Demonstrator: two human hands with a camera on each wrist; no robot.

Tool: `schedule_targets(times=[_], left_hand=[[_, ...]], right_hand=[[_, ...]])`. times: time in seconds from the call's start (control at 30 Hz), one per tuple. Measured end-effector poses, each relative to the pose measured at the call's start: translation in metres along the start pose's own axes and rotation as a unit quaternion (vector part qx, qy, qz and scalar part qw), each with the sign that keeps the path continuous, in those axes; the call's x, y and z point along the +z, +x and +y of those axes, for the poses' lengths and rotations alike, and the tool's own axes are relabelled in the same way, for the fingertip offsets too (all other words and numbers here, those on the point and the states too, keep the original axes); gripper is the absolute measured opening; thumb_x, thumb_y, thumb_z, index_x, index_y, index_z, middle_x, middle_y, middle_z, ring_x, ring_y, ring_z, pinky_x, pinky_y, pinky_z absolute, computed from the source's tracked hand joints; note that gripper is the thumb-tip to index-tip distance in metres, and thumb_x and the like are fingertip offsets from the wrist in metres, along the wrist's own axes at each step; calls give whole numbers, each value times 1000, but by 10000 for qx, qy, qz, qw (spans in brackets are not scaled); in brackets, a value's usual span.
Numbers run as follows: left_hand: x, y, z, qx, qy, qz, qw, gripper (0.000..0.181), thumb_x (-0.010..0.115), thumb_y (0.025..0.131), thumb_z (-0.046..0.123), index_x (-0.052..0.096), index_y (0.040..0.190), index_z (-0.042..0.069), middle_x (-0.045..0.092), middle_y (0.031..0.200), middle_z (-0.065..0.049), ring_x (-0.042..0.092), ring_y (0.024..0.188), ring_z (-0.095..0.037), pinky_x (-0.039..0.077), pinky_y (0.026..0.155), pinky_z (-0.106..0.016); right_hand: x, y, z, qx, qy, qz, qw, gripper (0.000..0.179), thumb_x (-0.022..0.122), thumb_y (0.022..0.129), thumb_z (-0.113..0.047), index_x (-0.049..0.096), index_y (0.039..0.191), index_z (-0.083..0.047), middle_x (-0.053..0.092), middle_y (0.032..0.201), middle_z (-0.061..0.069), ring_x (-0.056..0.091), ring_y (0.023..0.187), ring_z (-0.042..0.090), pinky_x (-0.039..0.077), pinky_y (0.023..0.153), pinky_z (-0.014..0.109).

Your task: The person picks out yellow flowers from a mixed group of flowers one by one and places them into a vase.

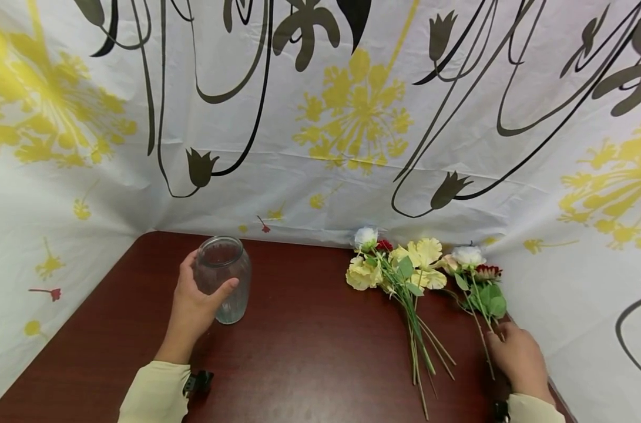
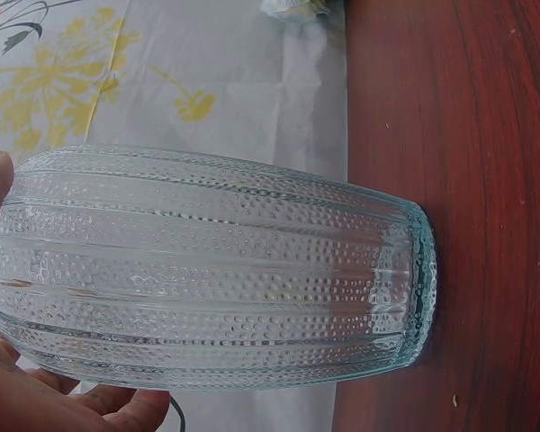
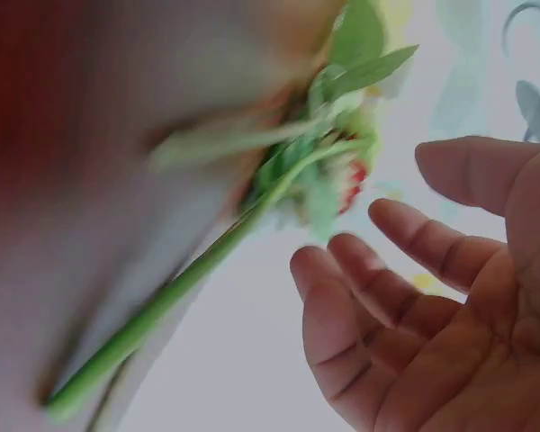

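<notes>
One empty glass jar [image 1: 238,302] is held in the left grip [image 1: 194,306]; two flower bunches [image 1: 405,268] are seen, the right grip [image 1: 519,356] released.

With my arms [image 1: 158,388] reaching forward, well apart, I grip with my left hand [image 1: 193,308], thumb [image 1: 226,289] opposite its curved fingers [image 2: 139,409], while my right hand [image 1: 518,355] has its fingers loosely bent and its thumb standing apart.
</notes>
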State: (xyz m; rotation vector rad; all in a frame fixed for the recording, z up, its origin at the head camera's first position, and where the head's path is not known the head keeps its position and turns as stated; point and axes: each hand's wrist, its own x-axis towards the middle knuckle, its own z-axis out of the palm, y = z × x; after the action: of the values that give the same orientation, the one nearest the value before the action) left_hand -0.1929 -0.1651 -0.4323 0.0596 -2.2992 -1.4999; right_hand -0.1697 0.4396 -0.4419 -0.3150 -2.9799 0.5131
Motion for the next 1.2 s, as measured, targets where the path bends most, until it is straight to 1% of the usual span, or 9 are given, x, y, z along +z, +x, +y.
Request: schedule_targets(times=[0.13, 0.3, 0.4, 0.47, 0.57, 0.7, 0.87, 1.0, 1.2], left_hand=[[-1, 0, 0, -3, 16, -9, 10000, 103, 82, 81, 42, 17, 157, 16, 37, 149, -19, 37, 133, -38, 32, 99, -68], [0, 1, 1, -31, 62, -24, 10000, 103, 82, 81, 43, 18, 156, 15, 36, 149, -20, 37, 134, -39, 31, 100, -67], [0, 1, 2, -52, 89, -34, 9999, 103, 82, 81, 44, 19, 156, 15, 37, 149, -20, 37, 134, -39, 31, 101, -66], [0, 0, 2, -61, 92, -49, 9999, 103, 82, 81, 44, 18, 156, 14, 36, 149, -21, 37, 134, -39, 31, 101, -67], [0, -1, 1, -45, 50, -44, 10000, 103, 82, 81, 42, 18, 156, 14, 37, 149, -20, 37, 133, -39, 32, 101, -67], [-1, 0, 1, 16, 1, -17, 10000, 102, 82, 81, 42, 19, 156, 15, 38, 148, -19, 38, 132, -38, 32, 100, -66], [-1, -1, 1, 15, 2, 5, 10000, 102, 82, 81, 42, 19, 156, 16, 38, 148, -19, 38, 133, -38, 32, 100, -67], [-1, -1, 0, -3, 22, 26, 10000, 102, 82, 81, 42, 19, 156, 16, 38, 148, -19, 38, 132, -38, 32, 100, -66], [-1, 0, 1, -51, 65, 3, 10000, 102, 82, 81, 43, 19, 156, 16, 37, 149, -20, 37, 134, -39, 31, 101, -67]], right_hand=[[2, -2, -34, -145, 216, -274, 9993, 40, 55, 100, -24, 57, 119, 11, 63, 107, 31, 61, 94, 47, 48, 72, 55], [14, -11, -75, -567, 377, -599, 9959, 38, 59, 99, -27, 59, 120, 5, 67, 106, 23, 65, 85, 34, 50, 68, 50], [23, -16, -91, -768, 376, -744, 9936, 33, 62, 98, -27, 63, 116, 0, 69, 100, 15, 64, 77, 23, 49, 66, 46], [29, -19, -98, -757, 432, -920, 9919, 28, 64, 97, -27, 64, 111, -3, 68, 89, 9, 59, 69, 19, 47, 61, 43], [37, -22, -105, -748, 509, -1116, 9896, 19, 66, 95, -25, 64, 102, -7, 62, 77, 3, 53, 62, 18, 43, 56, 39], [45, -23, -110, -779, 458, -1270, 9878, 9, 66, 93, -16, 60, 92, -9, 53, 70, 2, 47, 57, 18, 37, 54, 35], [49, -24, -110, -815, 334, -1292, 9877, 14, 62, 91, -7, 53, 82, -11, 46, 66, 3, 44, 55, 18, 35, 52, 34], [49, -25, -110, -762, 438, -1295, 9877, 13, 58, 92, -4, 52, 82, -9, 47, 65, 4, 46, 51, 19, 36, 50, 34], [45, -25, -108, -600, 670, -1368, 9865, 5, 56, 93, -4, 55, 89, -7, 50, 66, 6, 49, 47, 21, 39, 47, 35]])
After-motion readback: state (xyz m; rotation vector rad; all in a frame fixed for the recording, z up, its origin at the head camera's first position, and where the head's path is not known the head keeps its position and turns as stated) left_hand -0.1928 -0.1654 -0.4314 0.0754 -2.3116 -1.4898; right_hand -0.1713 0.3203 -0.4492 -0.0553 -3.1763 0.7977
